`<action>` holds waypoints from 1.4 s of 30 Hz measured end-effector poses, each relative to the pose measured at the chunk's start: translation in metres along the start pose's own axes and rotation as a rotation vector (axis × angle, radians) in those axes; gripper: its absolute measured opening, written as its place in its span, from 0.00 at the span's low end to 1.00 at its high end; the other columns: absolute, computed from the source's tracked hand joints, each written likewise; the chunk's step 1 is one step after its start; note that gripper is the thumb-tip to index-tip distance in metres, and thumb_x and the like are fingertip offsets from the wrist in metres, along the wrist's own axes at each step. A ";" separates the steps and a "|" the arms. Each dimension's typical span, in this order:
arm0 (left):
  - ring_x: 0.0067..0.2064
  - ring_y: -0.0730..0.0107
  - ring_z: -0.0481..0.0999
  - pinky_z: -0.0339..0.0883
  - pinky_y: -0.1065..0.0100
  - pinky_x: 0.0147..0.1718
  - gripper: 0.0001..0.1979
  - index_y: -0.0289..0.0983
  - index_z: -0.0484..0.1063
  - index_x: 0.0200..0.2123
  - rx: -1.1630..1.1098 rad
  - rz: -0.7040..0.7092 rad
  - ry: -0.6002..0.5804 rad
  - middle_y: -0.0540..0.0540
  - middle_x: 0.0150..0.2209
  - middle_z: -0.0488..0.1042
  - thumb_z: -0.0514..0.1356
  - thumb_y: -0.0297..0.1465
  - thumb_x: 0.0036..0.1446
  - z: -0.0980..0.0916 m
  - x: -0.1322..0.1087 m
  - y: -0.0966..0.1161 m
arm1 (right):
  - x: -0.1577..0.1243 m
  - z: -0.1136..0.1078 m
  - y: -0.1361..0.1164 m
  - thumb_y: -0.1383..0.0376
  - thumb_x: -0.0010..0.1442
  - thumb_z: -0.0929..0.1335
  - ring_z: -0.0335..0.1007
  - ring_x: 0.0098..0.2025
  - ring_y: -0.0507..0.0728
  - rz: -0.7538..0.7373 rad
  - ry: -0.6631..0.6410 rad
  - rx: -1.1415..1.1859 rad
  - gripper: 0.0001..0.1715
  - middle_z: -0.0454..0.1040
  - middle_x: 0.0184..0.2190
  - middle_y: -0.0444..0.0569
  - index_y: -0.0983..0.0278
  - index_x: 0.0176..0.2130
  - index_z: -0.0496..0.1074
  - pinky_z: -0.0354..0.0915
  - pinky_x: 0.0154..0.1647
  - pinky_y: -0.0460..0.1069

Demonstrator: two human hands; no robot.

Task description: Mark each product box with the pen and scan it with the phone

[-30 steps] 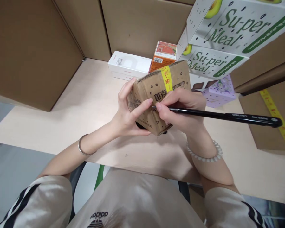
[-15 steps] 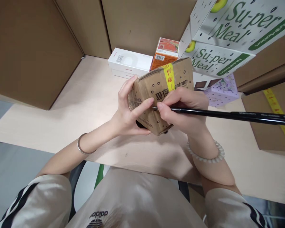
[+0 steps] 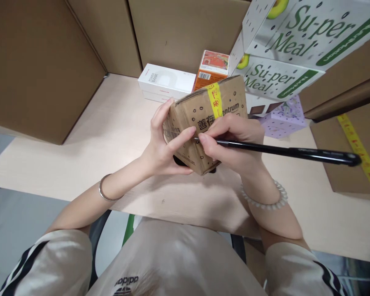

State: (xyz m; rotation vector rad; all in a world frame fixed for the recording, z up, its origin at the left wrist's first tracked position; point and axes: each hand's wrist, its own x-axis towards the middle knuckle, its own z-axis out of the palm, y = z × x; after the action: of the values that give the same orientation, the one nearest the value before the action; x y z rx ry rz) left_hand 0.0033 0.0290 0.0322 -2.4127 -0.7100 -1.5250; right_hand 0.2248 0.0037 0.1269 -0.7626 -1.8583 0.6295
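Note:
A small brown cardboard box with black print, small drawn rings and a strip of yellow tape is tilted in front of me. My left hand grips its left side, thumb laid on the printed face. Held like a writing tool in my right hand is a long black pen, its tip touching the box face near my left thumb. The right fingers cover part of the print. Something dark shows under the box's lower edge; I cannot tell what it is.
Behind the box stand a white power bank box and an orange box. White Super Meal boxes are stacked at the back right, beside a purple box. A taped carton lies right; a large carton stands left on the table.
The view has shifted slightly, so everything sits a little further left. The pen's far end has swung a little; its tip stays at about the same spot on the box.

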 end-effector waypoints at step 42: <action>0.86 0.21 0.24 0.46 0.18 0.80 0.63 0.56 0.68 0.68 0.033 -0.247 0.059 0.44 0.84 0.40 0.72 0.78 0.31 -0.014 -0.048 -0.083 | -0.029 -0.023 0.065 0.49 0.62 0.82 0.80 0.59 0.72 0.354 -0.873 -0.675 0.40 0.82 0.57 0.62 0.65 0.65 0.79 0.74 0.62 0.60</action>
State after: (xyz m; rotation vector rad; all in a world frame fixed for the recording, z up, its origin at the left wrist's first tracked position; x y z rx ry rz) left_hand -0.0655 0.0814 -0.0115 -2.3153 -1.0442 -1.6503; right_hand 0.2695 0.0278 0.0715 -1.4320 -2.8355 0.5997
